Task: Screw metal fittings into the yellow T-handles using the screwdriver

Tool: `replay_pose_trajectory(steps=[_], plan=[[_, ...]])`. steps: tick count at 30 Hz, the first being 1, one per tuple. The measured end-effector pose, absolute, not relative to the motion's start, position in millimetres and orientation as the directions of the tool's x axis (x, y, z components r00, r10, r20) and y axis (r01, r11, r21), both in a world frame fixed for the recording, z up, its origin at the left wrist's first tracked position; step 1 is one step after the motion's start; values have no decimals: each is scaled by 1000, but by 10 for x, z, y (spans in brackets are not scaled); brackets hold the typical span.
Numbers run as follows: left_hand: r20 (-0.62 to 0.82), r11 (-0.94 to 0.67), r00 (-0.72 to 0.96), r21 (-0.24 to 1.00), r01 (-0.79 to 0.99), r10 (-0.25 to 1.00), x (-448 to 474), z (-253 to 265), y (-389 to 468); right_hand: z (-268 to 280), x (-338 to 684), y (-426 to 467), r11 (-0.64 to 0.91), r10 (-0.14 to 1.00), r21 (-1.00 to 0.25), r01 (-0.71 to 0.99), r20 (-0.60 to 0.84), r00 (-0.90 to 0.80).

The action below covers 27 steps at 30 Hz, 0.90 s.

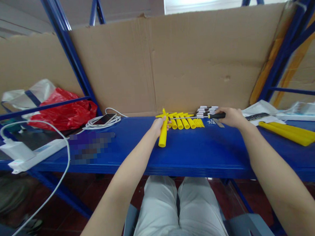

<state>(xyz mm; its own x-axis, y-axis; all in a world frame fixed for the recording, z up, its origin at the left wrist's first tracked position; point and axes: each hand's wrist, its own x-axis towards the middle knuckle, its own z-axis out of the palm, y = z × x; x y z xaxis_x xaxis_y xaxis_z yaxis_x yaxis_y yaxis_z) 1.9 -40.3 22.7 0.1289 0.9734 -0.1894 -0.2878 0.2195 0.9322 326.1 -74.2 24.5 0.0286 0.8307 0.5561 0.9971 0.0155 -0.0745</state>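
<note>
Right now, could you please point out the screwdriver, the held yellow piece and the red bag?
Screwdriver [217,115]: head view, on its black handle.
Held yellow piece [163,133]: head view, on its tube.
Red bag [66,114]: head view, on its crumpled side.

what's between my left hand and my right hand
The head view shows a screwdriver, yellow tubes, small silvery bits and black-and-white pieces there.

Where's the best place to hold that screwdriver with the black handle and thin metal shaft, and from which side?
I'd take the black-handled metal screwdriver by its thicker handle, from the right, where the right grip holds it. It is held sideways, handle rightmost; the slim shaft, pointing left toward the yellow cross-topped tube, probably offers less to wrap around.
</note>
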Motion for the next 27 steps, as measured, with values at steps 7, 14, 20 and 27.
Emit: replay_pose_trajectory(steps=[7, 14, 20, 27], plan=[[-209, 243, 146, 928, -282, 967, 10, 254, -432, 242, 3284, -739, 7, 828, -56, 998, 560, 26], [-207, 249, 168, 923, -295, 964, 4, 228, -385, 261, 3268, -747, -4, 849, -47, 999, 527, 29], [-214, 262, 176, 909, -325, 961, -1, 220, -376, 270, 3254, -762, 0, 848, -53, 999, 528, 28], [-187, 225, 140, 912, -343, 972, 16, 235, -426, 264, 3253, -762, 0, 842, -43, 999, 540, 24]])
